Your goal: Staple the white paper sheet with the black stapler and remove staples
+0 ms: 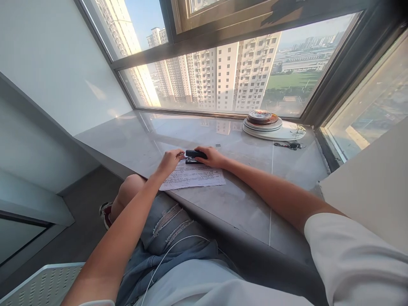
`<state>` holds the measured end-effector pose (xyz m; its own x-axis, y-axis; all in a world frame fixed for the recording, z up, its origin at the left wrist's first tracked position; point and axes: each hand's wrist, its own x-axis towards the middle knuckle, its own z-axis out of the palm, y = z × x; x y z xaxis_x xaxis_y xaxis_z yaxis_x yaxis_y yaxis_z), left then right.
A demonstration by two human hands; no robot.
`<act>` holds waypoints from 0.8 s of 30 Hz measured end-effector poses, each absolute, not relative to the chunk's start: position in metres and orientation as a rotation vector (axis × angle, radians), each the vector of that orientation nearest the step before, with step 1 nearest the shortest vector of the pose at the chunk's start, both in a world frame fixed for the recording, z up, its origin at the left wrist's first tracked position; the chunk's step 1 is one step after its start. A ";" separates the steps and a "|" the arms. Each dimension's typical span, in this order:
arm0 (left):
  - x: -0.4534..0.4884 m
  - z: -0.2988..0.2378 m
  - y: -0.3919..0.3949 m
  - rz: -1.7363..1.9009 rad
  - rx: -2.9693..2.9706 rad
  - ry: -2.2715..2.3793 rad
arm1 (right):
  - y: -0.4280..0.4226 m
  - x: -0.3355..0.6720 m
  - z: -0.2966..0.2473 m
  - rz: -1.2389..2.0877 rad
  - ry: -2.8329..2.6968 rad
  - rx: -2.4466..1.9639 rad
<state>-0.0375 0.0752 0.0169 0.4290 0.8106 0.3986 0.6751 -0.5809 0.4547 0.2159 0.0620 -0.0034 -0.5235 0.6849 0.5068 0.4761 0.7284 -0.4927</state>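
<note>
A black stapler [194,154] lies on its side or stands low over the top edge of printed paper [193,177] on the window ledge; its two arms are apart at the left end. My right hand [211,157] is wrapped round the stapler's right end. At the stapler's left end is my left hand [172,161], its fingertips pinched together; whatever is between them is too small to make out. A small grey strip [218,145], perhaps staples, rests on the ledge beyond my right hand.
Stacked plates [262,123] stand by the window at the back right, with a dark corded object [291,145] before them. The grey tiled ledge [242,204] ends just above my knees. A white cable [165,255] crosses my lap. A perforated white seat [47,282] is at lower left.
</note>
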 end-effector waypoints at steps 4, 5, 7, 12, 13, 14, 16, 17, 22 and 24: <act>-0.036 0.012 0.076 0.847 2.685 1.274 | 0.062 0.215 -0.003 0.385 -2.222 -0.863; -0.036 0.011 0.076 0.851 2.746 1.270 | 0.062 0.215 -0.003 0.384 -2.221 -0.864; -0.036 0.008 0.077 0.854 2.802 1.272 | 0.063 0.215 -0.004 0.388 -2.220 -0.872; -0.040 0.001 0.079 0.943 2.758 1.185 | 0.064 0.216 -0.005 0.394 -2.217 -0.862; -0.041 -0.001 0.079 0.967 2.741 1.172 | 0.064 0.216 -0.006 0.390 -2.216 -0.862; -0.042 -0.002 0.080 0.985 2.726 1.164 | 0.064 0.216 -0.006 0.386 -2.216 -0.862; -0.042 -0.004 0.081 0.992 2.711 1.151 | 0.063 0.216 -0.005 0.381 -2.216 -0.863; -0.042 -0.004 0.082 0.987 2.714 1.152 | 0.063 0.216 -0.005 0.378 -2.218 -0.862; -0.043 -0.002 0.083 0.964 2.730 1.176 | 0.064 0.216 -0.005 0.371 -2.226 -0.870; -0.043 -0.002 0.082 0.963 2.714 1.165 | 0.064 0.216 -0.005 0.368 -2.232 -0.868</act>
